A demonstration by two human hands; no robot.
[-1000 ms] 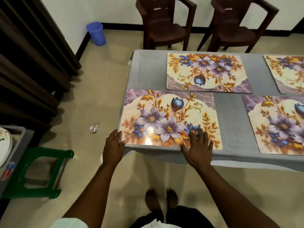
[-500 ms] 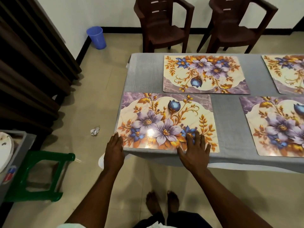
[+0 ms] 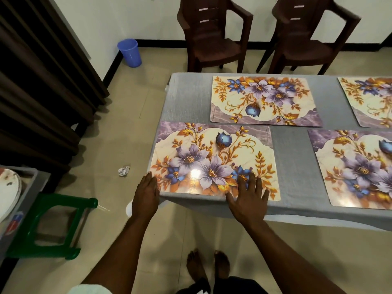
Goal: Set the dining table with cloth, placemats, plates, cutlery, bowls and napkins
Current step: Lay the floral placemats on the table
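A grey cloth (image 3: 292,158) covers the table. Several floral placemats lie on it: a near-left placemat (image 3: 214,160), a far placemat (image 3: 263,100), a near-right placemat (image 3: 356,168) and a far-right placemat (image 3: 371,98) cut by the frame edge. My left hand (image 3: 146,194) rests against the near-left placemat's left front corner, fingers together. My right hand (image 3: 248,198) lies flat with spread fingers on that mat's front right edge. Neither hand holds anything.
Two brown plastic chairs (image 3: 214,37) (image 3: 307,37) stand beyond the table. At the left edge white plates (image 3: 8,194) sit in a grey tray above a green stool (image 3: 53,225). A blue bin (image 3: 129,52) and crumpled paper (image 3: 124,170) are on the floor.
Both hands stay on the near-left placemat's front edge; the mat has shifted slightly towards the table's left front corner. The view has tilted a little.
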